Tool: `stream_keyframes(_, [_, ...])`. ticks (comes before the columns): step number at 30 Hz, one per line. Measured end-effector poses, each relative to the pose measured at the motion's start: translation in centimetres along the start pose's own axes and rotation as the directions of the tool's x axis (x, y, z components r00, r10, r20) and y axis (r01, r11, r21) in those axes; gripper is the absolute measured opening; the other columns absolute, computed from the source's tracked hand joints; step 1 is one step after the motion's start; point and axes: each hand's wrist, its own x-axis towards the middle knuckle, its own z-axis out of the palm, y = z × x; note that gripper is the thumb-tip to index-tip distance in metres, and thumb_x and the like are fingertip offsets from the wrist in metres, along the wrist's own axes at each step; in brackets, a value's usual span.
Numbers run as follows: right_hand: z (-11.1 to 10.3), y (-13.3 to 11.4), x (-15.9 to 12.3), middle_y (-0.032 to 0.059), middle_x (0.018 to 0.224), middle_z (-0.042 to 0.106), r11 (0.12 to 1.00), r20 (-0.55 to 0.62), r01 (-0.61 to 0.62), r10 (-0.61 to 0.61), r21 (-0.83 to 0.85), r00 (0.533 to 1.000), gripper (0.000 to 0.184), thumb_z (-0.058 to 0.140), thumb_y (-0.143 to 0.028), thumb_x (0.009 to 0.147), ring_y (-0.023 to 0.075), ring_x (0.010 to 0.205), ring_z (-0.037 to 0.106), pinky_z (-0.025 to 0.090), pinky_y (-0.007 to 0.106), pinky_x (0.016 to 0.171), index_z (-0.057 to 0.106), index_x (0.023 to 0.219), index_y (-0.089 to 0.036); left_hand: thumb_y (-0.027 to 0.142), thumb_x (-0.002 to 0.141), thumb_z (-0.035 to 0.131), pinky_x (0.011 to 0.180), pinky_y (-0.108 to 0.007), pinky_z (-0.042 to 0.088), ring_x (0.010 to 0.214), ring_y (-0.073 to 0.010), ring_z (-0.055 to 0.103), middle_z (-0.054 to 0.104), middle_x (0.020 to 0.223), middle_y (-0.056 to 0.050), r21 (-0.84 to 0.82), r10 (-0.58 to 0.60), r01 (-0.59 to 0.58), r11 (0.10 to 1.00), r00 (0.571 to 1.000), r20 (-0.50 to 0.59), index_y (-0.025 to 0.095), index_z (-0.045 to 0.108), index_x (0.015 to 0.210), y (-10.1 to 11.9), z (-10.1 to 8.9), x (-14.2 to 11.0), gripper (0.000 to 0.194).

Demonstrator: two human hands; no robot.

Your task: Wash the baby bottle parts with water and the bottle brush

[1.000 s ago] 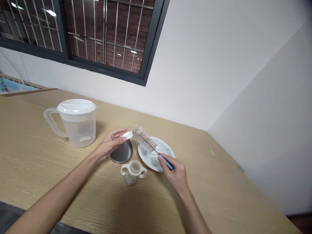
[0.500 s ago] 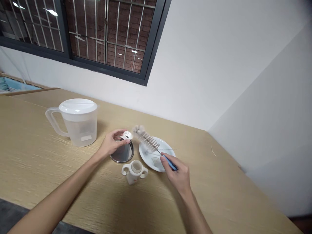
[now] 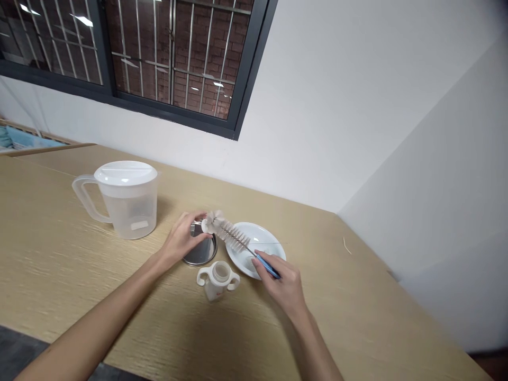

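Note:
My left hand pinches a white bottle collar ring between thumb and fingers, above a round metal tray. In my right hand is the blue handle of a bottle brush, its pale bristles pointing up and left. The brush tip lies against or just in front of the ring and hides part of it; I cannot tell whether it is inside the opening. Below the hands a small white baby bottle with two side handles stands uncapped on the table.
The metal tray sits under my left hand. Behind the brush is a white plate with small clear pieces and a thin wire. A lidded plastic pitcher stands left; a thin pale strip lies right on the wooden table.
My left hand has turned the ring so its opening faces the brush. The brush has come down and left, from beside the ring to overlapping it. The bottle, plate and pitcher stay put.

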Motion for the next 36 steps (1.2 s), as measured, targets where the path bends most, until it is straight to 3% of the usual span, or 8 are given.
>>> stream_keyframes(8, [-0.2,0.6,-0.1,0.0071,0.095,0.077,0.996,-0.075,-0.083,0.082,-0.015,0.994,0.018,0.067,-0.026,0.087,0.0188,0.078,0.073,0.057,0.027,0.071,0.075,0.101,-0.018,0.037,0.082,0.072,0.095,-0.038,0.048,0.107,-0.0229,0.061,0.064,0.116,-0.005,0.101,0.053,-0.051,0.994,0.998,-0.016,0.024,0.055,0.122,-0.5,-0.1,-0.1,0.045])
stream_keyframes(14, [0.1,0.7,-0.1,0.0073,0.094,0.076,1.000,0.034,-0.025,0.025,0.007,0.999,0.022,0.064,-0.026,0.090,0.0183,0.075,0.072,0.056,0.028,0.069,0.073,0.107,-0.017,0.038,0.083,0.070,0.095,-0.038,0.048,0.107,-0.0233,0.060,0.064,0.115,-0.005,0.145,0.077,-0.078,0.986,0.997,0.009,0.025,0.054,0.122,-0.6,-0.1,-0.1,0.044])
stream_keyframes(20, [-0.1,1.0,0.0,0.0074,0.096,0.076,0.997,-0.051,-0.073,0.072,-0.016,0.996,0.019,0.067,-0.027,0.088,0.0187,0.079,0.072,0.057,0.028,0.072,0.074,0.103,-0.018,0.036,0.084,0.069,0.095,-0.038,0.046,0.108,-0.0238,0.058,0.065,0.115,-0.004,0.198,0.072,-0.076,0.977,0.997,0.031,0.025,0.053,0.124,-0.6,-0.2,0.0,0.044])
stream_keyframes(27, [0.2,1.0,-0.2,0.0069,0.087,0.075,0.999,0.034,-0.028,0.029,-0.021,0.999,0.023,0.064,-0.027,0.090,0.0163,0.067,0.068,0.053,0.027,0.062,0.073,0.109,-0.017,0.039,0.085,0.068,0.095,-0.039,0.046,0.108,-0.0245,0.058,0.065,0.117,-0.006,0.216,0.087,-0.094,0.972,0.995,0.040,0.024,0.051,0.126,-0.6,-0.3,0.0,0.047])
stream_keyframes(31, [-0.2,1.3,-0.3,0.0083,0.092,0.075,0.996,-0.045,-0.078,0.076,-0.038,0.996,0.023,0.066,-0.028,0.089,0.0172,0.072,0.069,0.054,0.027,0.067,0.074,0.107,-0.017,0.039,0.085,0.068,0.094,-0.039,0.046,0.108,-0.0250,0.058,0.065,0.116,-0.005,0.231,0.080,-0.083,0.969,0.997,0.024,0.024,0.052,0.124,-0.6,-0.3,0.0,0.046])
stream_keyframes(36, [0.1,0.7,-0.2,0.0042,0.076,0.069,1.000,-0.004,-0.020,0.020,0.003,1.000,0.025,0.064,-0.026,0.090,0.0137,0.060,0.060,0.048,0.025,0.057,0.072,0.111,-0.016,0.042,0.084,0.069,0.095,-0.040,0.045,0.108,-0.0252,0.058,0.065,0.118,-0.006,0.239,0.082,-0.088,0.967,0.996,0.036,0.023,0.049,0.127,-0.8,-0.3,-0.1,0.050])
